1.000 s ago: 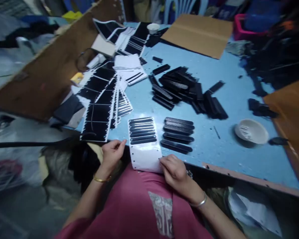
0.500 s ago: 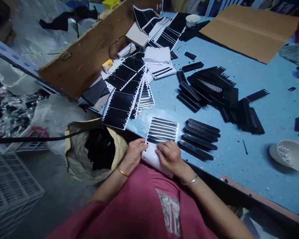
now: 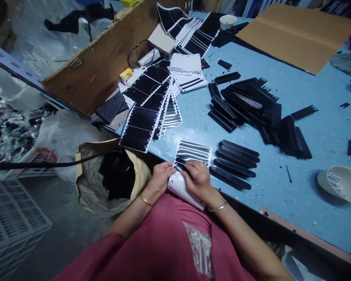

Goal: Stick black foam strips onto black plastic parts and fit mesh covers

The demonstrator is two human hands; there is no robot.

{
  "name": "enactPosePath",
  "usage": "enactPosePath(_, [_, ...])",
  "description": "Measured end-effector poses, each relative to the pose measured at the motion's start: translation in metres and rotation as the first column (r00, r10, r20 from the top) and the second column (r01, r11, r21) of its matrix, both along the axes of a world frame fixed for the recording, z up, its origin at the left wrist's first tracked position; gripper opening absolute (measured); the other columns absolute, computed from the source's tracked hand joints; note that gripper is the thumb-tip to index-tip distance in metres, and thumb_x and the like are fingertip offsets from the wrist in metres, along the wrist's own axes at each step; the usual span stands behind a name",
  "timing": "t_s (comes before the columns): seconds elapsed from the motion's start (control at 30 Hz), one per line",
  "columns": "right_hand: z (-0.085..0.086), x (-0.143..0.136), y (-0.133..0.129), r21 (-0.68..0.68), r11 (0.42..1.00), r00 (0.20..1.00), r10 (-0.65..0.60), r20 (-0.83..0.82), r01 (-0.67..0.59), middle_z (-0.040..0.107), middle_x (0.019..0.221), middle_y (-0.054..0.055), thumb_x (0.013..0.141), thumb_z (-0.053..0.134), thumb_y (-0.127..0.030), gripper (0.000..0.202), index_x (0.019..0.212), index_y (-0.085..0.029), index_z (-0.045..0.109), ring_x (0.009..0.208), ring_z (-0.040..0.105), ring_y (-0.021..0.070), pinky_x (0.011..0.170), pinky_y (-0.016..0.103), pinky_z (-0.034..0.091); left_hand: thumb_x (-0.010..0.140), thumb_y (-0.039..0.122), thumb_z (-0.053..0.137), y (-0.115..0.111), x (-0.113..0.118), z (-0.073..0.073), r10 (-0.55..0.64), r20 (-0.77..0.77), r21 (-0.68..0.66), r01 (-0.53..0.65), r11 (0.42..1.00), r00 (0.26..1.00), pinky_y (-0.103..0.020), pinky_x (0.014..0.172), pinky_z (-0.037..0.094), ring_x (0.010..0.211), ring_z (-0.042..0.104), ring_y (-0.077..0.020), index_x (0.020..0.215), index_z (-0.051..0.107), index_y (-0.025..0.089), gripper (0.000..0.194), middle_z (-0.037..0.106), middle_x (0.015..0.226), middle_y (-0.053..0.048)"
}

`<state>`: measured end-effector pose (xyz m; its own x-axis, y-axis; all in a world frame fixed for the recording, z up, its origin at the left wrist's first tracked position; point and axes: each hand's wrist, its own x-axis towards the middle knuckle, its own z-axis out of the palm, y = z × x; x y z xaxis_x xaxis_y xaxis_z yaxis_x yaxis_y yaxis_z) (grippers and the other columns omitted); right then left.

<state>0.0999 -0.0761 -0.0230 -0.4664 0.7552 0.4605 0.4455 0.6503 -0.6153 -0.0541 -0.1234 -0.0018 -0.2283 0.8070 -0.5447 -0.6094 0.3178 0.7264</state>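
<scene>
A white sheet of black sticker strips [image 3: 193, 149] lies over the table's front edge, its lower part curving down toward my lap. My left hand [image 3: 160, 177] pinches the sheet's left edge with thumb and fingertips. Curled over the sheet from the right, my right hand [image 3: 197, 178] has its fingertips closed at the end of a dark sticker strip [image 3: 179, 167]. How far that strip is off its backing is hard to see. Right of the sheet several long black plastic pieces [image 3: 234, 168] lie in a row, some with a mesh pattern.
A pile of black plastic parts [image 3: 251, 103] covers the middle of the blue table. Further black sticker sheets [image 3: 142, 121] are fanned at left. A bowl with small metal bits [image 3: 343, 183] stands right, cardboard [image 3: 298, 35] behind. An open sack [image 3: 140, 171] hangs below the table's left edge.
My right hand has shifted slightly up and left, closer to my left hand. A dark strip now shows between my fingertips, and the sheet is tilted a little differently.
</scene>
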Motion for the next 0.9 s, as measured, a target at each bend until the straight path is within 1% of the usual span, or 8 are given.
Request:
enactPosePath(0.13, [0.004,-0.001,0.006,-0.094,0.995,0.999,0.024,-0.038,-0.027,0.069,0.084,0.010,0.088,0.061,-0.029,0.021,0.100,-0.017,0.073,0.078,0.061,0.0230,0.071,0.038,0.049,0.052,0.020,0.087,0.001,0.002,0.008,-0.049,-0.001,0.044,0.049,0.998,0.999,-0.021,0.058,0.043,0.057,0.058,-0.0102,0.075,0.074,0.008,0.029,0.069,0.068,-0.004])
enactPosePath(0.23, [0.008,0.002,0.010,-0.155,0.982,0.992,0.097,-0.081,-0.109,0.068,0.084,0.009,0.088,0.060,-0.028,0.020,0.097,-0.017,0.074,0.079,0.061,0.0217,0.070,0.036,0.049,0.053,0.020,0.086,0.004,0.004,0.013,-0.053,-0.041,0.072,0.056,0.996,0.998,-0.019,0.056,0.040,0.056,0.056,-0.0089,0.071,0.074,0.009,0.024,0.067,0.064,-0.002])
enactPosePath(0.37, [0.014,0.004,0.012,-0.249,0.959,0.985,0.105,-0.138,-0.137,0.069,0.084,0.007,0.091,0.056,-0.026,0.019,0.097,-0.021,0.073,0.079,0.061,0.0198,0.072,0.035,0.048,0.052,0.020,0.086,0.007,0.005,0.017,-0.103,-0.042,0.070,0.105,0.992,0.994,-0.020,0.057,0.041,0.057,0.057,-0.0096,0.070,0.073,0.009,0.024,0.068,0.065,-0.002])
enactPosePath(0.5, [0.014,-0.004,0.011,-0.298,0.952,0.986,0.017,-0.165,-0.066,0.069,0.078,0.006,0.092,0.050,-0.021,0.023,0.079,-0.021,0.069,0.079,0.062,0.0196,0.074,0.034,0.049,0.050,0.020,0.088,0.004,0.004,0.016,-0.061,-0.076,-0.050,0.058,0.997,0.995,-0.020,0.055,0.044,0.054,0.058,-0.0106,0.077,0.073,0.011,0.032,0.069,0.064,-0.002])
enactPosePath(0.63, [0.016,-0.011,0.020,-0.433,0.899,0.932,-0.212,-0.294,0.068,0.066,0.069,0.004,0.094,0.046,-0.026,0.028,0.071,-0.020,0.061,0.067,0.062,0.0161,0.065,0.029,0.051,0.044,0.022,0.090,0.002,-0.003,0.007,-0.035,-0.124,-0.140,0.018,0.990,0.992,-0.020,0.053,0.047,0.057,0.062,-0.0136,0.081,0.071,0.011,0.042,0.071,0.067,-0.002])
enactPosePath(0.73, [0.036,-0.003,0.023,-0.538,0.843,0.823,-0.329,-0.462,0.035,0.069,0.071,0.003,0.097,0.044,-0.031,0.027,0.079,-0.020,0.062,0.066,0.067,0.0141,0.065,0.027,0.054,0.045,0.025,0.090,0.000,-0.007,0.004,-0.060,-0.163,-0.180,0.031,0.983,0.985,-0.021,0.053,0.050,0.060,0.065,-0.0151,0.085,0.071,0.011,0.046,0.072,0.072,-0.003])
enactPosePath(0.83, [0.067,0.022,0.019,-0.507,0.860,0.727,-0.382,-0.570,0.054,0.070,0.074,0.003,0.096,0.050,-0.032,0.020,0.091,-0.019,0.064,0.068,0.069,0.0144,0.066,0.028,0.057,0.045,0.027,0.091,0.000,-0.008,0.001,-0.054,-0.207,-0.192,0.013,0.981,0.977,-0.022,0.057,0.053,0.063,0.066,-0.0152,0.087,0.071,0.011,0.050,0.073,0.074,-0.004])
enactPosePath(0.9, [0.086,0.052,0.018,-0.458,0.873,0.693,-0.434,-0.576,0.166,0.071,0.078,0.002,0.092,0.059,-0.031,0.015,0.100,-0.020,0.066,0.068,0.070,0.0141,0.065,0.027,0.058,0.044,0.029,0.091,0.001,-0.010,-0.002,-0.055,-0.251,-0.196,0.005,0.981,0.966,-0.022,0.059,0.054,0.063,0.066,-0.0149,0.087,0.070,0.011,0.051,0.073,0.073,-0.004])
